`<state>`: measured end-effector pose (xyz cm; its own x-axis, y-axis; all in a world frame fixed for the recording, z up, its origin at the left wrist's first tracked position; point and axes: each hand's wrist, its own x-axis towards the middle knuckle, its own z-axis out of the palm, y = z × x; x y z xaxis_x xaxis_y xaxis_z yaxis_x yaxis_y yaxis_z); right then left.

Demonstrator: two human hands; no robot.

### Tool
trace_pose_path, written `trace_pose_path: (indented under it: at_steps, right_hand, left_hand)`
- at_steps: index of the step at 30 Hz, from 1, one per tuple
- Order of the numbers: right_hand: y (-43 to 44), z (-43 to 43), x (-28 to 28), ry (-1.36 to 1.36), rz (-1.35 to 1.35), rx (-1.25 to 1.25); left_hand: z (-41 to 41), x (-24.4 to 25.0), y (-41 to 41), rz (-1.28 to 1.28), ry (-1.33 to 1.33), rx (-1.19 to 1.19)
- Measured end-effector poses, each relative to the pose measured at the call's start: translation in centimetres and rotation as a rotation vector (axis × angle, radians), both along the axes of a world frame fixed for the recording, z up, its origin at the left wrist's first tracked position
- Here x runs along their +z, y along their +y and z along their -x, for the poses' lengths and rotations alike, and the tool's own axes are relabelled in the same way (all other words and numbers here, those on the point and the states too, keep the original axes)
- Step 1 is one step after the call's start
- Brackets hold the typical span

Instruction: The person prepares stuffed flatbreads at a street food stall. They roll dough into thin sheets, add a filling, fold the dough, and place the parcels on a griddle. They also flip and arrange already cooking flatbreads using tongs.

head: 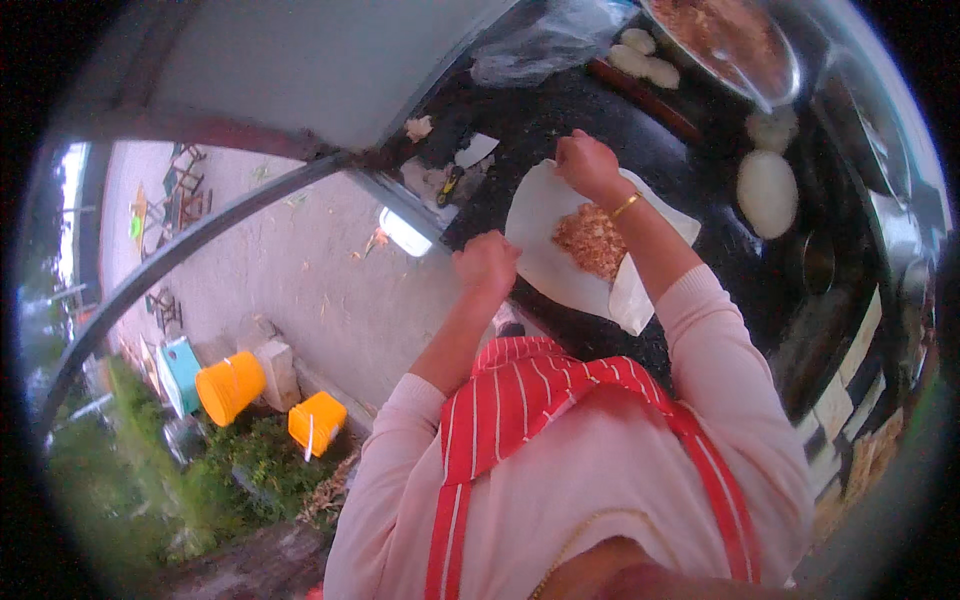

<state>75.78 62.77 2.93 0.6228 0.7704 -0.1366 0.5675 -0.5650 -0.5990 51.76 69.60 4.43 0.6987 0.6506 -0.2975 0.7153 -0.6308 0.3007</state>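
Observation:
A thin sheet of pale dough [551,251] lies stretched on the dark, shiny worktop [525,135], its right side folded inward. Near its middle sits a heap of reddish-brown crumbly filling [590,241]. My right hand [589,165], a gold bracelet at its wrist, is closed on the dough's far edge. At the near-left edge of the sheet, my left hand [487,260] is curled with its fingers together, pinching the rim of the dough. My right forearm hides part of the sheet and filling.
A flattened dough piece [767,194] and several dough balls [643,60] lie right and beyond. A dark red rolling pin [645,101], a metal tray of filling [727,45], a plastic bag [532,52] and a yellow-black-handled tool [450,185] are nearby. Orange buckets [231,388] stand at left.

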Motion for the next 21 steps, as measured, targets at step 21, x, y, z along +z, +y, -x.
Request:
trace_pose_path:
  at_steps: [21]
  right_hand:
    - [-13.3, -4.0, 1.1, 0.518, -0.433, -0.14]
  left_hand:
    - [-1.6, 4.2, -4.9, 0.67, -0.228, -0.298]
